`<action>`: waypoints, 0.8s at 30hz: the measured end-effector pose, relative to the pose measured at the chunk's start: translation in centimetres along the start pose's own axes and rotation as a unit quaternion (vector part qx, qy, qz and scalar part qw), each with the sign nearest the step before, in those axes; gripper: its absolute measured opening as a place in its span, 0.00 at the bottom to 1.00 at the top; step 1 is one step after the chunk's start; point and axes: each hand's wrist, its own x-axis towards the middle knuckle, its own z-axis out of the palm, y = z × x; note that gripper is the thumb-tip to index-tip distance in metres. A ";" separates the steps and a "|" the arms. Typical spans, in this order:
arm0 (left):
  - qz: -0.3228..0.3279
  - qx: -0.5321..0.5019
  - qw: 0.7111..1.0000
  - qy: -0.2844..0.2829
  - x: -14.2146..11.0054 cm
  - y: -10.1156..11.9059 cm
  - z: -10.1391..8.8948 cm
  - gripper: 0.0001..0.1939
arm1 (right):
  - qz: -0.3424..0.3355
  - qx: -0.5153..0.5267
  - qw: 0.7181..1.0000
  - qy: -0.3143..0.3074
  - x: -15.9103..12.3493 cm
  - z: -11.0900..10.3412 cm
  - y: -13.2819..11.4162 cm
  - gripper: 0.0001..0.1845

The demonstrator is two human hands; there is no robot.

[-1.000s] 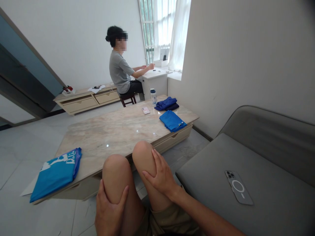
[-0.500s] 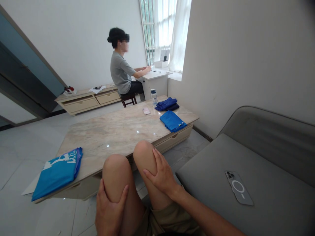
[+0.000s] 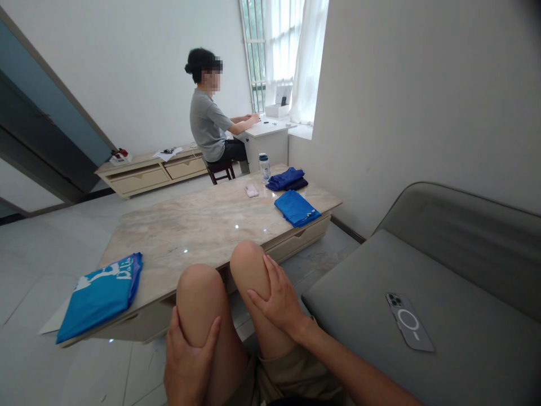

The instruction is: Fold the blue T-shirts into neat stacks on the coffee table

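My left hand (image 3: 188, 355) rests on my left leg just below the knee, thumb spread from the fingers, with nothing in it. On my right leg lies my right hand (image 3: 279, 299), its fingers stretched along the outer side of the knee and also holding nothing. Beyond my knees stands a marble-topped coffee table (image 3: 169, 225). A folded blue cloth with a white print (image 3: 101, 293) lies at its near left corner. Toward the right end are a folded bright blue cloth (image 3: 296, 208) and a dark blue folded cloth (image 3: 285, 179).
A pink phone (image 3: 251, 190) and a water bottle (image 3: 264, 168) are on the coffee table. To my right, a grey phone (image 3: 409, 322) lies on the grey sofa (image 3: 359, 293). A person (image 3: 207, 118) sits at a white desk (image 3: 270, 128) by the window. Behind stands a low cabinet (image 3: 139, 179).
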 end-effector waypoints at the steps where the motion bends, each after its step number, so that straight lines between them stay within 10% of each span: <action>1: 0.001 0.000 1.000 0.000 0.0 0.0 0.0 0.59 | 0.001 0.000 1.000 -0.002 0.0 0.0 0.0 0.51; 24: -0.002 -0.001 1.000 -0.005 0.0 -0.1 -0.2 0.58 | 0.012 -0.005 1.000 0.007 0.0 0.1 0.4 0.52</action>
